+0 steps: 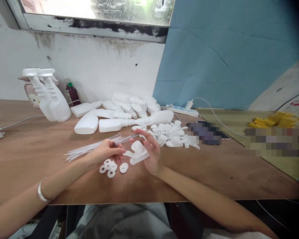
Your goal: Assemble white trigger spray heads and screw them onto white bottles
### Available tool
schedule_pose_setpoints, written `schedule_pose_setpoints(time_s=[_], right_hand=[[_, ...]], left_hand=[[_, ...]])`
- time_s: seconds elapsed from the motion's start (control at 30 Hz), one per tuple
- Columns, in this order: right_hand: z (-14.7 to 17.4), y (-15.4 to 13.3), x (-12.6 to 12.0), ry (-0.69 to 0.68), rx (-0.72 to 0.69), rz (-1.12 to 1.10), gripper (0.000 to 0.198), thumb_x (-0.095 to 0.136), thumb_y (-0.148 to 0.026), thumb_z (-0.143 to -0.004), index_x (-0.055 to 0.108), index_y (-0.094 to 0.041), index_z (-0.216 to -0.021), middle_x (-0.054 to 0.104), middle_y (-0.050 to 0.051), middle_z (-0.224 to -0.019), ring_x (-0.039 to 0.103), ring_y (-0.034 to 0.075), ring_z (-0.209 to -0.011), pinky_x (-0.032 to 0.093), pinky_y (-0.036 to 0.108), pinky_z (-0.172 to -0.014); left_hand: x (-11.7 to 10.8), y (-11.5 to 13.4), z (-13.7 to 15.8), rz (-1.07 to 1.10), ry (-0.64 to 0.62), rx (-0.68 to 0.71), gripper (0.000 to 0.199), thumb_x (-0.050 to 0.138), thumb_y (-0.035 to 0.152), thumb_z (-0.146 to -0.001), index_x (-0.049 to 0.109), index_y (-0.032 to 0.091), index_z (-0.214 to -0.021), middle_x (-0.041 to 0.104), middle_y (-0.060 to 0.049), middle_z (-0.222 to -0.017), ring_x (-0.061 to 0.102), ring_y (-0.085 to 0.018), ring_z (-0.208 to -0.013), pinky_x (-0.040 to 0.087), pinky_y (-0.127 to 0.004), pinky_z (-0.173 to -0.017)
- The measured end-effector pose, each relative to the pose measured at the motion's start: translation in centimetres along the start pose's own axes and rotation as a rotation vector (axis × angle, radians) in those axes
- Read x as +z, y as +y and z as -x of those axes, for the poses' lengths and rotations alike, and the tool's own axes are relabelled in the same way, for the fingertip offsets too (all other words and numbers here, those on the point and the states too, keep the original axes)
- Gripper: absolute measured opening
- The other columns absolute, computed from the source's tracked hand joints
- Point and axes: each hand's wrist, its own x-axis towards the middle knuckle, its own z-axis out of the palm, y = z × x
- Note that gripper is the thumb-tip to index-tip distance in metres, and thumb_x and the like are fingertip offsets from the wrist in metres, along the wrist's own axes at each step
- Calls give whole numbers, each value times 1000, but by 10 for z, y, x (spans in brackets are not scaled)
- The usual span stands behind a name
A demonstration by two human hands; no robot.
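Note:
My left hand (109, 153) is closed, its thumb and finger pinching the lever of a white spray trigger head (139, 150). A slim, clear and silver pen-like tool (124, 140) rests across the same hand and points toward my right fingertips. My right hand (153, 154) curls around the other side of the spray trigger head, with its fingers over the top. Just below, white ring washers (111, 167) lie loose on the table. Thin white dip tubes (83, 152) lie in a bundle behind my left hand. More white trigger heads (174, 132) are piled beyond my right hand.
White bottles (114, 122) lie heaped toward the wall. Two assembled spray bottles (52, 96) stand at left, near a dark bottle with a green cap (71, 93). A power strip (183, 110), phones (206, 132) and yellow pieces (271, 120) are on the right.

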Motion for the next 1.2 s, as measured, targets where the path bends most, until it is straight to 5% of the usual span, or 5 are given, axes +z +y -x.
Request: schedule_pose_setpoints(time_s=[0.43, 0.63, 0.73, 0.93, 1.2], right_hand=[[-1, -33, -3, 289, -451, 202, 25, 62, -10, -70, 61, -26, -90, 59, 0, -90, 56, 14, -79, 49, 29, -72], [43, -44, 0, -3, -307, 353, 6, 59, -28, -80, 59, -23, -83, 59, 1, -74, 54, 16, -75, 46, 30, -68], [55, -38, -3, -187, -269, 462, 34, 37, -45, -89, 59, -20, -80, 64, 6, -79, 55, 20, -82, 44, 38, -77], [52, -28, -1, -343, -504, 781, 16, 46, -13, -82, 58, -20, -90, 67, 6, -95, 59, 18, -89, 48, 37, -82], [55, -15, -4, -378, -535, 862, 19, 66, -13, -72, 56, -20, -86, 66, 5, -93, 62, 14, -80, 51, 25, -72]], left_hand=[[-13, 17, 50, -499, 250, 202, 20, 65, 32, -68, 62, 13, -63, 64, -3, -57, 57, -11, -51, 45, -18, -47], [4, -13, 79, -351, 402, 194, 23, 65, 34, -67, 60, 13, -57, 59, -1, -50, 52, -10, -44, 41, -17, -43], [4, -23, 81, -328, 431, 197, 24, 65, 34, -66, 58, 13, -56, 58, -2, -49, 51, -10, -43, 41, -18, -42], [4, -34, 75, -318, 455, 262, 23, 63, 32, -67, 57, 13, -55, 57, -1, -48, 52, -10, -43, 42, -18, -42], [14, -38, 73, -288, 399, 334, 22, 60, 29, -68, 53, 14, -53, 56, -1, -45, 51, -10, -40, 42, -18, -39]])
